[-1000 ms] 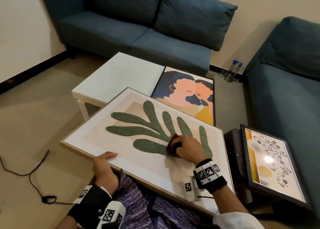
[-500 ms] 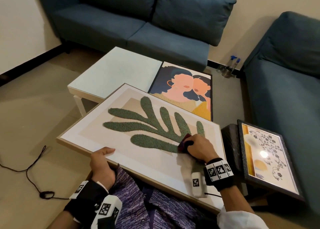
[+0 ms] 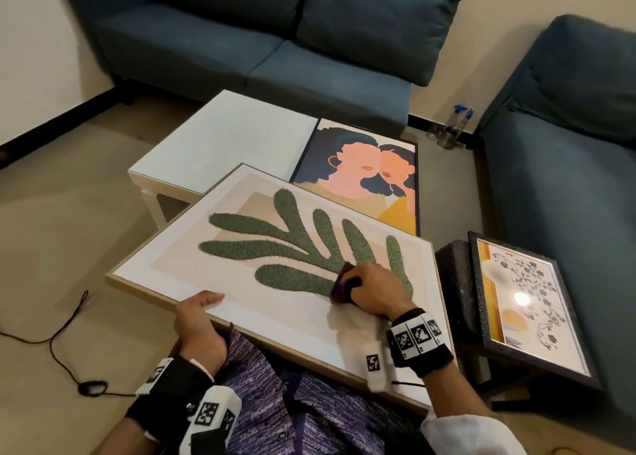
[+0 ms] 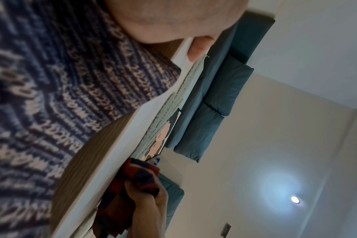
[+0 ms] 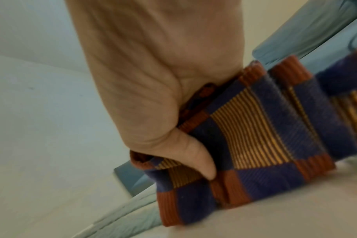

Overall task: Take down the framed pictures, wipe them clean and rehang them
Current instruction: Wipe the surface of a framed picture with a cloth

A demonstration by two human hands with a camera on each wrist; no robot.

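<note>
The leaf picture (image 3: 241, 258) lies tilted across the person's lap, its far edge toward the white table (image 3: 220, 138) — stiff, broad, probably light, best held by its rim. The left hand (image 3: 198, 320) clasps the near edge with thumb on top; the right hand (image 3: 375, 291) grips a folded cloth (image 3: 340, 286) against the surface — floor room lies open leftward.

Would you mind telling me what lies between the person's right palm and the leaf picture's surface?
A bunched red, blue and orange checked cloth, gripped by the right hand against the wood-framed green leaf picture; the right wrist view shows it best.
</note>
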